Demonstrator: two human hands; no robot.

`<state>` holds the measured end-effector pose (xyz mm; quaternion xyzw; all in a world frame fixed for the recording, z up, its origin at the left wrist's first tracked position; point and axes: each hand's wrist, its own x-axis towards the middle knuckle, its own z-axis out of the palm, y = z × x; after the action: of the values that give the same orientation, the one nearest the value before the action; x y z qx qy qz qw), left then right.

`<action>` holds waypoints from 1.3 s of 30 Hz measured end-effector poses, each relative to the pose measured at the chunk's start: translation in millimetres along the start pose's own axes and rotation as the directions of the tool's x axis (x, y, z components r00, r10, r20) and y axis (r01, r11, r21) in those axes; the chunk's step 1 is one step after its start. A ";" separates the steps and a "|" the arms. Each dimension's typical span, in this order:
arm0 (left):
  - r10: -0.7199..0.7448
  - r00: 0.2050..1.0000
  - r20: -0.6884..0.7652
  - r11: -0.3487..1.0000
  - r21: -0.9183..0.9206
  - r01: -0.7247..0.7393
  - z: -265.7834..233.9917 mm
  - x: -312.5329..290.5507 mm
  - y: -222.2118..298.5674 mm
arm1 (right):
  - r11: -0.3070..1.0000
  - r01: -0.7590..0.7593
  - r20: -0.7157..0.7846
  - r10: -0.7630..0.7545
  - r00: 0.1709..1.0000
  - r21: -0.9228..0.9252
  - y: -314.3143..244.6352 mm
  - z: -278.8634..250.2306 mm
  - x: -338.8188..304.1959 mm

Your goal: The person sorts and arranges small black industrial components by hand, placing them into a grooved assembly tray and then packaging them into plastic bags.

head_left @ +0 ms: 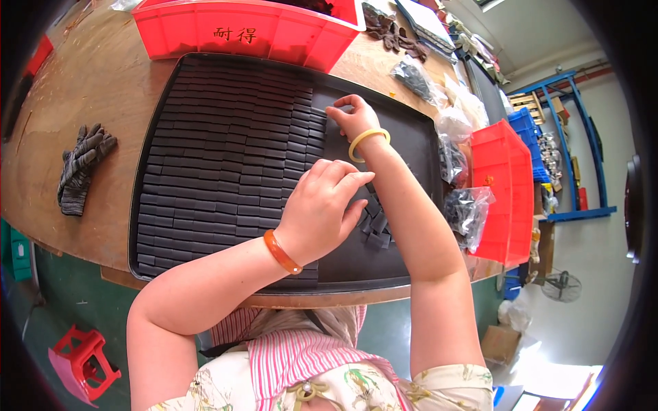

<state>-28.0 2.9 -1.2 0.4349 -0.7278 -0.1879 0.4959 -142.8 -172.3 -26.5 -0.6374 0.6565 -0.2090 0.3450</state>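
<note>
A large black tray lies before me, its left and middle filled with close rows of small black rectangular blocks. My right hand, with a yellow bangle at the wrist, reaches to the upper right end of the rows. Its thumb and forefinger are pinched at a block there, which the fingers partly hide. My left hand, wearing an orange bangle, hovers over the right edge of the rows. Its fingers are curled, and a dark block shows at thumb and forefinger. Under my right forearm lies a small pile of loose blocks.
Beyond the tray stands a red bin; another red bin is at right. Clear bags of dark pieces line the tray's right side. A grey glove lies at left, dark gloves at the back. A red stool stands below.
</note>
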 end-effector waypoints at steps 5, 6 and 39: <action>0.037 0.999 -0.012 0.999 -0.007 -0.037 1.4 4.6 3.7 | 0.953 0.276 -0.206 -0.247 0.947 0.128 25.7 -46.2 -43.4; 0.026 0.999 -0.020 1.000 0.015 -0.026 -1.3 4.3 2.7 | 0.948 0.298 -0.219 -0.269 0.938 0.109 27.3 -54.6 -58.4; 0.102 0.994 0.040 0.995 0.018 -0.102 3.1 0.2 4.1 | 0.749 -0.215 -0.556 -0.237 0.797 -0.627 210.1 -223.7 -213.4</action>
<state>-32.6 4.5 0.4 0.3983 -0.7605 -0.1635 0.4861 -460.0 21.2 14.2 -0.6201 0.7571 -0.1565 -0.1331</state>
